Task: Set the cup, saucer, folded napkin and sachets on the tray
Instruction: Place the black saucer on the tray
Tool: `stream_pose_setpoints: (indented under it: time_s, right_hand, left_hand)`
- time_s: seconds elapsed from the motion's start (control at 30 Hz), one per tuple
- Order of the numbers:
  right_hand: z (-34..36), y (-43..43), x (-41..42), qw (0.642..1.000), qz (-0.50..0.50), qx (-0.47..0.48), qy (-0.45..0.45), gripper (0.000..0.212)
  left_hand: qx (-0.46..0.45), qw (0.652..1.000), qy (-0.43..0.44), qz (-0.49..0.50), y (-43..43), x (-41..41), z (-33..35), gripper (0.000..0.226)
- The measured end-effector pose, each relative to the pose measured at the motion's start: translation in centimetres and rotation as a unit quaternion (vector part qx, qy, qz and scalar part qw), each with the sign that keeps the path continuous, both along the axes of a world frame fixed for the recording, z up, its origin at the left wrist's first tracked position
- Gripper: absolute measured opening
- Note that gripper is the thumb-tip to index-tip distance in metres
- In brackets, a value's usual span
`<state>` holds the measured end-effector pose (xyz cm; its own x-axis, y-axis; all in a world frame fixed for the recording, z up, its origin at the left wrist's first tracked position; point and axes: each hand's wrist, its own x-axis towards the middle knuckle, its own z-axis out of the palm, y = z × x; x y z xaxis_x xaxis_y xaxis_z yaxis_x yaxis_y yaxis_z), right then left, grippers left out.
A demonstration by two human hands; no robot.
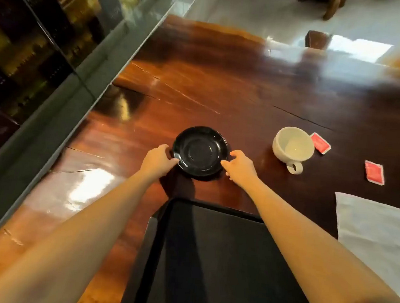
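Left hand [159, 157] and right hand [239, 164] clamped on opposite rims of black saucer [200, 151] on table [223, 81], just beyond empty tray [209, 259], cup [292, 146], two sachets [320, 143] and napkin [377, 232] to the right

Tray [209, 266] nearest the person, on the table [223, 81]. Saucer [200, 151] just beyond the tray's far edge, left hand [159, 159] at its left rim, right hand [239, 167] at its right rim. Cup [292, 146] right of saucer, apart from it. One sachet [320, 143] behind the cup, another [374, 172] further right. Napkin [376, 237] right of tray.
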<state>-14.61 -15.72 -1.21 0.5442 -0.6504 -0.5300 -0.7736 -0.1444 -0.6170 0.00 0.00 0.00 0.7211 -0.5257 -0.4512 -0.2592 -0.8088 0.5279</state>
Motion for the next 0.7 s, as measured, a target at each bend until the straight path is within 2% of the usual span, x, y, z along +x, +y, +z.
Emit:
stream_pose_setpoints:
  time_s: [0.07,0.13,0.33,0.5,0.7]
  right_hand:
    - [-0.4,0.2,1.1,1.000,-0.020,-0.017,-0.017,0.051]
    - [-0.5,0.4,2.1,0.999,-0.037,-0.031,-0.018,0.051]
    - [-1.2,0.1,3.0,0.995,-0.090,-0.040,-0.033,0.047]
    - [-1.1,-0.3,2.6,0.994,-0.087,-0.049,-0.055,0.029]
    - [0.9,-1.2,2.0,0.985,-0.134,0.004,-0.106,0.038]
  left_hand:
    - [-0.046,0.998,0.031,0.037,-0.8,0.6,-0.5,0.037]
    - [-0.071,0.994,0.055,0.063,-1.6,0.9,-0.8,0.044]
    - [-0.109,0.988,0.054,0.099,-2.5,1.5,-2.4,0.046]
    - [-0.122,0.986,0.055,0.101,-2.5,1.3,-2.6,0.042]
    - [-0.188,0.968,0.120,0.115,-2.7,1.3,-0.8,0.039]
